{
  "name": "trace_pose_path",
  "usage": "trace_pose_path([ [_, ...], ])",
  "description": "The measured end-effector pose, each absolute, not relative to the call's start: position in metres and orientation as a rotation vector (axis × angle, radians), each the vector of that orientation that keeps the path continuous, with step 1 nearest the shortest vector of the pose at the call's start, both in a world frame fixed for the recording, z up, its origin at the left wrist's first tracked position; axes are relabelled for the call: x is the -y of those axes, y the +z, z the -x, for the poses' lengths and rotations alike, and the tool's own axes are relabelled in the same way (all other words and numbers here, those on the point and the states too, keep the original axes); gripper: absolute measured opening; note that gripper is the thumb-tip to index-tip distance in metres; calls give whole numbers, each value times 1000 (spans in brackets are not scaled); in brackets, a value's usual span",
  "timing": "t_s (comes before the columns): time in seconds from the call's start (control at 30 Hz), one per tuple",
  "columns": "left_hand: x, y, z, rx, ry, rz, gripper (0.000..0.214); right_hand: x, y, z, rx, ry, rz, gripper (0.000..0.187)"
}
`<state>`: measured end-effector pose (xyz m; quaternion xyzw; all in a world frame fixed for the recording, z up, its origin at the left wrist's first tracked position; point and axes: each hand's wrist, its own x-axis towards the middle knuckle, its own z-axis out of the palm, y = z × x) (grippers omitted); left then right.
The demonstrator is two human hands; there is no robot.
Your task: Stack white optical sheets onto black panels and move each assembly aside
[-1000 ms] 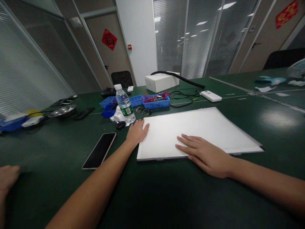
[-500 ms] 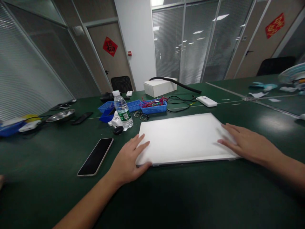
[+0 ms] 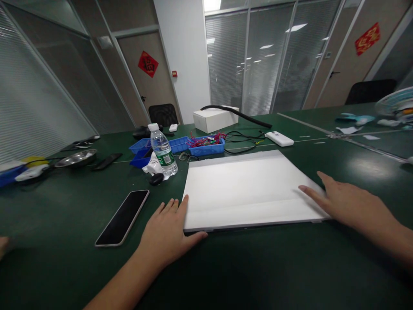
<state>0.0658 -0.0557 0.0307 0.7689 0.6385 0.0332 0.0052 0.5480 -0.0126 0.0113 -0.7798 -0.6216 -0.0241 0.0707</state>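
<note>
A flat white slab [image 3: 245, 189], perhaps a thin box or a wrapped panel, lies on the dark green table in front of me. A faint crease runs across its top near the front edge. My left hand [image 3: 166, 230] rests at its left front corner, fingers stretched along the side and thumb along the front. At the right edge is my right hand [image 3: 351, 200], its thumb over the top surface and fingers extended beside it. Neither hand is closed around the slab. A smartphone [image 3: 123, 218] lies screen up left of my left hand.
Beyond the slab stand a water bottle [image 3: 163, 150], a blue tray [image 3: 206, 149] of red wires, a white box [image 3: 215, 119] under a black tube, and a white device [image 3: 279, 138]. A black mouse [image 3: 156, 179] sits by the bottle. Another person's hand [image 3: 3, 246] shows at far left.
My left hand has slid off the slab's top to its left side and slightly toward me. My right hand has shifted outward to the right. The slab sits slightly nearer in view.
</note>
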Motion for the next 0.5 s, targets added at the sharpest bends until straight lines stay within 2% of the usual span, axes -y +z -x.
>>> trace_pose_path([
  [0.1, 60, 42, -73, -1988, -8, -2416, 98, 12, 10, -548, 1900, -137, 2306, 101],
  [0.27, 65, 54, -77, -2008, -92, -2412, 87, 15, 12, -545, 2038, -144, 2261, 77],
  [0.4, 65, 54, -74, -1976, -13, -2455, 75, 20, 10, -537, 2143, -347, 1873, 71],
  [0.5, 65, 54, -71, -1955, 54, -2461, 66, 24, 7, -530, 2357, -167, 1538, 81],
])
